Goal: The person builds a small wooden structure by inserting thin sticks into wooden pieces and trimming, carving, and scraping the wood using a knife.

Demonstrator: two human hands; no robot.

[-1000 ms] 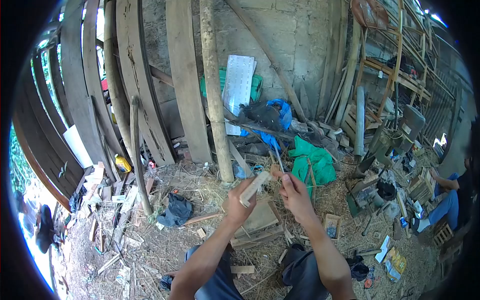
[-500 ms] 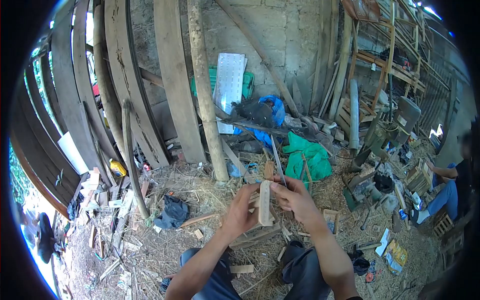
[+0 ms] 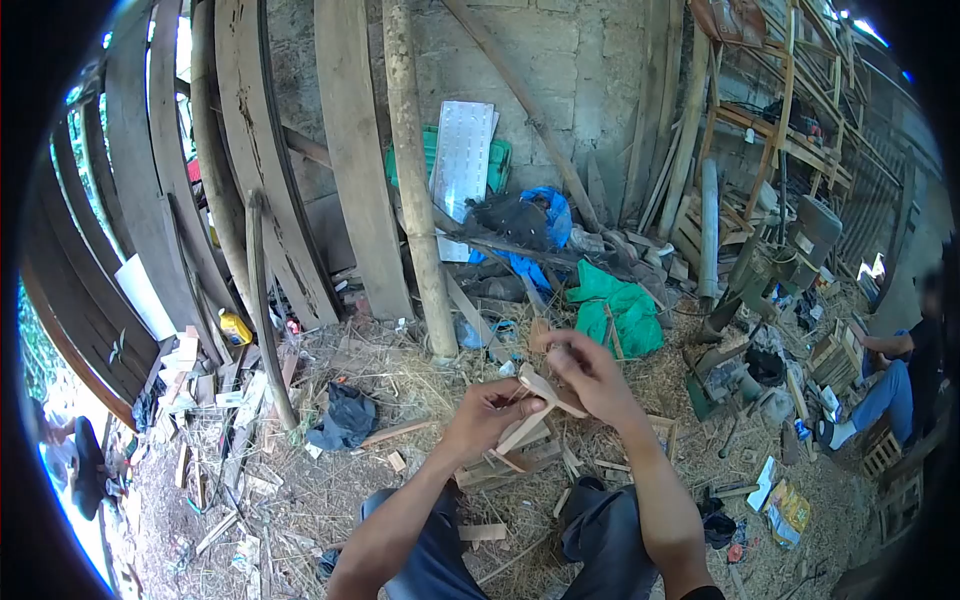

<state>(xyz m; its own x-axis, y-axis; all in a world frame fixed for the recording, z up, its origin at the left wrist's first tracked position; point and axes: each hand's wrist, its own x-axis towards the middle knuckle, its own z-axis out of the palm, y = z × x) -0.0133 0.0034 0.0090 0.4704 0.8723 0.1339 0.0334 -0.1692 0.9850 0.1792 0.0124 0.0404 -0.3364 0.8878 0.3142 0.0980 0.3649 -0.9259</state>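
Observation:
My left hand (image 3: 488, 420) grips a pale, shaped piece of wood (image 3: 545, 388) between thumb and fingers. The piece is tilted and has arms sticking out to the right and down toward my lap. Close above its right arm is my right hand (image 3: 592, 378), with the fingers curled in; whatever they hold is hidden. The thin blade seen earlier does not show. Beneath the hands a wooden block (image 3: 512, 470) sits on the ground between my knees.
Wood scraps and shavings cover the ground. A black plastic bag (image 3: 343, 417) lies to the left, a green sheet (image 3: 618, 310) ahead, and a wooden post (image 3: 415, 200) stands in front. At the right sits another person (image 3: 890, 385); a yellow bag (image 3: 790, 515) lies nearby.
The wood piece has turned from upright to tilted in my left hand. My right hand has come slightly away from it, and the long thin blade near it is out of sight.

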